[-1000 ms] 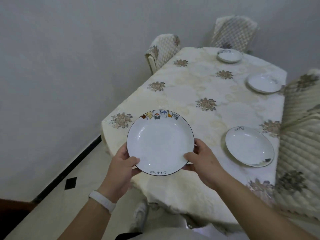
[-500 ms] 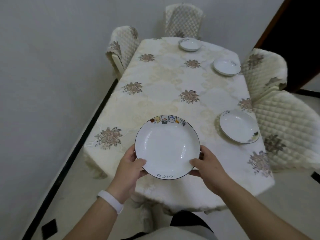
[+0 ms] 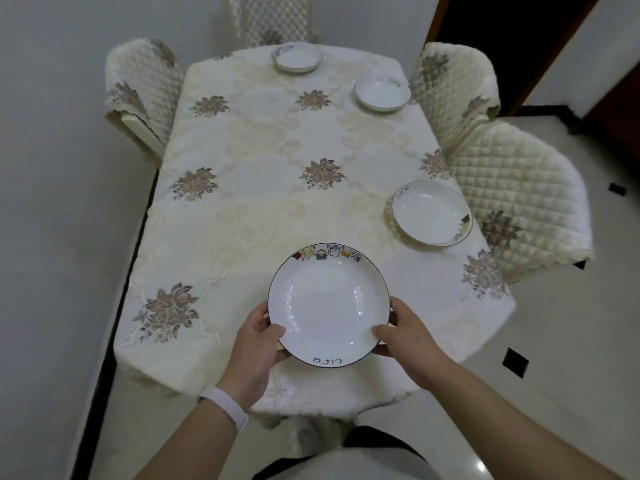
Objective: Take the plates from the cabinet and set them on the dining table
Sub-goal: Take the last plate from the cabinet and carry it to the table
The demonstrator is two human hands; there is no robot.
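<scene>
Both hands hold one white plate (image 3: 329, 304) over the near end of the counter (image 3: 263, 188). The left hand (image 3: 258, 344) has its grip closed on the plate's near-left rim, thumb lying on the upper face and the fingers curled under the edge. The right hand (image 3: 405, 336) grips the near-right rim the same way, thumb on top and fingers out of sight beneath. The plate is level, its dark-lined rim showing small coloured figures on the far side and dark lettering on the near side. Whether its underside touches the cloth or sits just above it cannot be told.

A white wristband (image 3: 225, 407) circles the left wrist.

The counter is covered by a cream tablecloth with brownish flower motifs. Three more white plates rest on it: one (image 3: 431, 213) at the right edge, just far-right of the held plate; a second (image 3: 382, 93) further along the right side; a third (image 3: 298, 57) at the far end. Quilted cream chairs stand around the counter: one at far left (image 3: 142, 88), one at the far end (image 3: 273, 19), and two on the right (image 3: 453, 88) (image 3: 519, 195), the nearer one just beside the right-edge plate.
</scene>
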